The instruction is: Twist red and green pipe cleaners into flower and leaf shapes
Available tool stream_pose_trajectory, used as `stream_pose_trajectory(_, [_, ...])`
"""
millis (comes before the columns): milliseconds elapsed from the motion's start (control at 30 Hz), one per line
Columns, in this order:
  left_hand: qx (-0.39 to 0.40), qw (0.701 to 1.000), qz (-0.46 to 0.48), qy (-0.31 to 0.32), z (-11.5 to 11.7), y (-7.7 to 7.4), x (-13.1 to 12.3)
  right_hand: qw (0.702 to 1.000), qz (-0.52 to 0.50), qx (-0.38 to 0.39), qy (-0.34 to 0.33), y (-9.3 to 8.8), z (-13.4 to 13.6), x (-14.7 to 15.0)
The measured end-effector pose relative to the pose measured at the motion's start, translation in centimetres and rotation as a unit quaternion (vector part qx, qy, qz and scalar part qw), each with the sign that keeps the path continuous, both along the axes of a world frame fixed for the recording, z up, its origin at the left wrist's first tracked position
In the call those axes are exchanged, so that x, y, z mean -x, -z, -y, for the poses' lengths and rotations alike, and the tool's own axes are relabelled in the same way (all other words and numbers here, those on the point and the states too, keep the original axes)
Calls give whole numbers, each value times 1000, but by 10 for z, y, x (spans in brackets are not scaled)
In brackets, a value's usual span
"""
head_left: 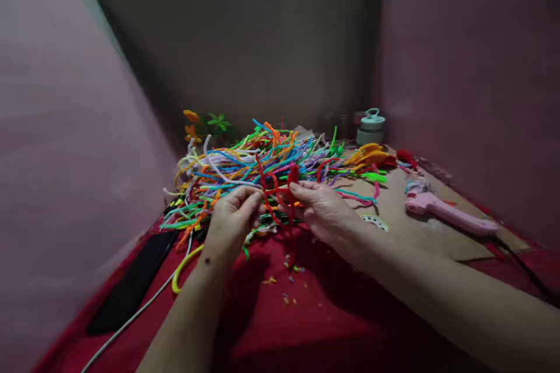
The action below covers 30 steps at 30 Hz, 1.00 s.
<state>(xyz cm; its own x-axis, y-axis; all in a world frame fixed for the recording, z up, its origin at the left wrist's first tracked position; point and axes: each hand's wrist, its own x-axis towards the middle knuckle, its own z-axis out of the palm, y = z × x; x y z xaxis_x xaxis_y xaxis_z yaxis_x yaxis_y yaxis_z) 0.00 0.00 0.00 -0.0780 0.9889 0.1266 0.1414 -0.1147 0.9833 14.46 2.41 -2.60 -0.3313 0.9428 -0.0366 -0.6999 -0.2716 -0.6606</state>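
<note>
Between my two hands is a piece of bent red pipe cleaners [276, 191], crossing one another, with a thicker red loop at the right. The left end is pinched in my left hand [236, 210], thumb against fingers. My right hand [321, 207] grips the right part near the thick loop, fingers closed. Just behind the hands lies a large heap of pipe cleaners [231, 169] in many colours, and some of it is hidden by the hands and the red piece.
On a cardboard sheet [437, 239] at right rests a pink glue gun [455, 215] with a black cord. Orange petal shapes [367, 154] and a pale-lidded container [371, 128] stand behind. A black phone-like slab [133, 282] and white cable [140, 309] lie left on red cloth [306, 332].
</note>
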Motion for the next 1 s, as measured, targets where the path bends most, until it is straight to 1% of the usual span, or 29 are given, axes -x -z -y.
stream_pose_trajectory(67, [33, 997, 19, 69, 4, 8, -9, 1000, -11, 3, -11, -4, 3, 0])
stream_pose_trajectory(133, [56, 991, 47, 115, 7, 15, -18, 1000, -9, -2, -16, -6, 6, -1])
stream_pose_trajectory(233, [72, 981, 112, 141, 8, 21, -29, 999, 19, -26, -11, -5, 9, -1])
stream_pose_trajectory(333, [141, 957, 188, 170, 7, 24, -34, 992, 99, -72, 31, -2, 11, -1])
stream_pose_trajectory(400, [172, 944, 213, 186, 5, 25, -35, 983, 150, -93, 57, 0, 9, -1])
stream_pose_trajectory(467, [176, 945, 203, 187, 5, 27, -36, 976, 173, -104, 85, -1, 6, -2])
stream_pose_trajectory(567, [179, 954, 150, 189, 9, 28, -38, 972, 167, -104, 126, -5, -5, -4])
stream_pose_trajectory(667, [193, 956, 27, 220, 21, 19, -36, 976, 151, -83, 136, -11, -16, -9])
stream_pose_trajectory(700, [183, 957, -28, 225, 25, 14, -34, 977, 151, -76, 129, -12, -18, -11])
stream_pose_trajectory(733, [155, 961, -76, 215, 28, 7, -32, 978, 152, -72, 122, -13, -20, -14])
stream_pose_trajectory(800, [43, 984, -120, 121, 31, -7, -26, 979, 158, -75, 103, -13, -20, -18])
stream_pose_trajectory(833, [-13, 988, -139, 66, 29, -13, -24, 980, 159, -77, 95, -12, -19, -19])
stream_pose_trajectory(867, [-64, 984, -164, 22, 26, -17, -22, 980, 160, -80, 87, -10, -17, -20])
stream_pose_trajectory(900, [-117, 973, -201, -7, 22, -20, -20, 980, 161, -83, 77, -9, -15, -21])
stream_pose_trajectory(933, [-155, 956, -250, -16, 16, -20, -20, 980, 164, -87, 69, -8, -14, -22])
stream_pose_trajectory(1000, [-221, 907, -358, -7, 6, -14, -21, 979, 169, -99, 56, -5, -10, -24])
